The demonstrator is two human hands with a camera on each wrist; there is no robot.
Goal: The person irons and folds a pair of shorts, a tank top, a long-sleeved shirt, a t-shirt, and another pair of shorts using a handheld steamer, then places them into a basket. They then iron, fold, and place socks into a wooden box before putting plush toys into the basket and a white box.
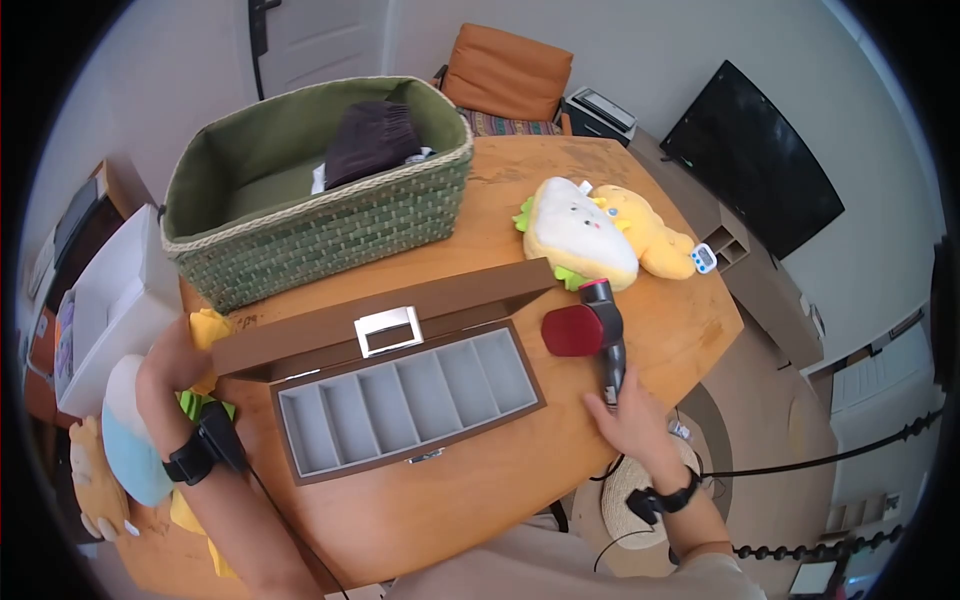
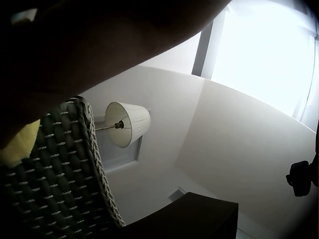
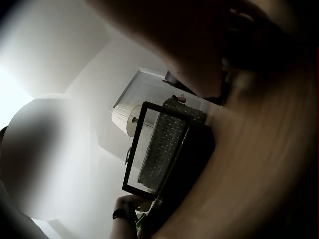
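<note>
A brown watch box (image 1: 410,405) with a row of grey compartments lies on the table, its windowed lid (image 1: 290,340) raised on the far side. My left hand (image 1: 178,355) is at the lid's left end, beside a yellow plush toy (image 1: 208,325); its fingers are hidden, so I cannot tell whether they grip the lid. In the right wrist view the left hand (image 3: 132,200) shows at the lid's lower corner. To the right of the box, my right hand (image 1: 635,425) grips the dark handle of a hair dryer (image 1: 606,335) with a maroon end.
Behind the box stands a green woven basket (image 1: 320,240) with dark cloth (image 1: 370,140) inside. Sandwich-shaped (image 1: 580,235) and yellow (image 1: 650,235) plush toys lie at the back right. More plush toys (image 1: 135,430) and a white bin (image 1: 115,300) are at the left. A cable (image 1: 820,465) crosses the right side.
</note>
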